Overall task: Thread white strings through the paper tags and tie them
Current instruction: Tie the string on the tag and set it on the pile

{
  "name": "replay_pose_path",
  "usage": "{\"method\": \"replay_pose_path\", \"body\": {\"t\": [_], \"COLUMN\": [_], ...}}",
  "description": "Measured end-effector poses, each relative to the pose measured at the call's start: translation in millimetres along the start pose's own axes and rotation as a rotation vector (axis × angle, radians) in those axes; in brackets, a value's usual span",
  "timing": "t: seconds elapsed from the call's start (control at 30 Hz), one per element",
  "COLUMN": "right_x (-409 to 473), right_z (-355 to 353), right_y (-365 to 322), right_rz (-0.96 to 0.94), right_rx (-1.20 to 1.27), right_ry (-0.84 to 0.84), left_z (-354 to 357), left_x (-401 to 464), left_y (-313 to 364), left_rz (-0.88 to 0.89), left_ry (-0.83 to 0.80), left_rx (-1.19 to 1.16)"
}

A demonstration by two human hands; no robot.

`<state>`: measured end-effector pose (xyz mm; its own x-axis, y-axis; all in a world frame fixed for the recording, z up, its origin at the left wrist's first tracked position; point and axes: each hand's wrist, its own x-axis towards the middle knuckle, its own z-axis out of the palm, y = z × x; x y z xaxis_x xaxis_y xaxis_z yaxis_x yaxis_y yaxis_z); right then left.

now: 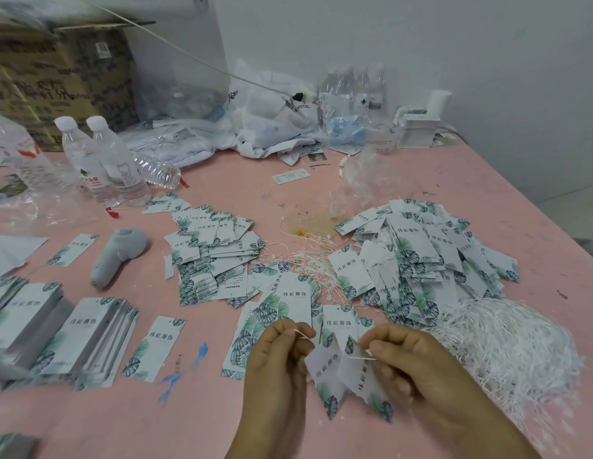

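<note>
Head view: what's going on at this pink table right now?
A person is stringing paper tags. The left hand pinches one end of a white string, and the right hand pinches the other end beside two held tags. Loose tags lie heaped on the pink table, with a bundle of strings at right.
</note>
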<state>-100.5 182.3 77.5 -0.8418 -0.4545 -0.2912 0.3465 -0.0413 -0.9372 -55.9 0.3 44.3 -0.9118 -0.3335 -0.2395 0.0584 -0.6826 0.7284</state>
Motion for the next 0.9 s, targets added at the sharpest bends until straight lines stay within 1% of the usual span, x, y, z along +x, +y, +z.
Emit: {"method": "replay_pose_path", "body": {"t": [0.07,0.17,0.27,0.37,0.47,0.6,0.73,0.8,0.9], "right_x": [0,1,1,1,1,0,-1,-2,-3], "right_z": [-7,-14,-16,-15,-10,5,19,23,25], "right_y": [-2,-5,-8,-9,-8,-2,5,8,10], "right_rz": [0.032,0.036,0.029,0.032,0.008,-0.051,-0.191,-0.216,-0.202], "right_rx": [0.060,0.234,0.380,0.475,0.448,0.337,0.168,0.162,0.216], "right_ry": [-0.019,-0.037,-0.031,-0.045,-0.049,-0.048,0.020,0.045,0.045], "left_z": [-1,-1,-3,-5,-3,1,1,3,3], "left_x": [2,4,6,7,3,-4,-10,-13,-14], "left_y": [2,7,14,17,16,11,6,4,1], "left_rz": [-0.023,-0.086,-0.132,-0.155,-0.125,-0.039,0.008,0.020,0.028], "left_ry": [0.026,0.035,0.077,0.063,0.003,-0.097,-0.200,-0.249,-0.286], "left_rx": [-0.112,-0.244,-0.317,-0.336,-0.270,-0.055,0.115,0.160,0.189]}}
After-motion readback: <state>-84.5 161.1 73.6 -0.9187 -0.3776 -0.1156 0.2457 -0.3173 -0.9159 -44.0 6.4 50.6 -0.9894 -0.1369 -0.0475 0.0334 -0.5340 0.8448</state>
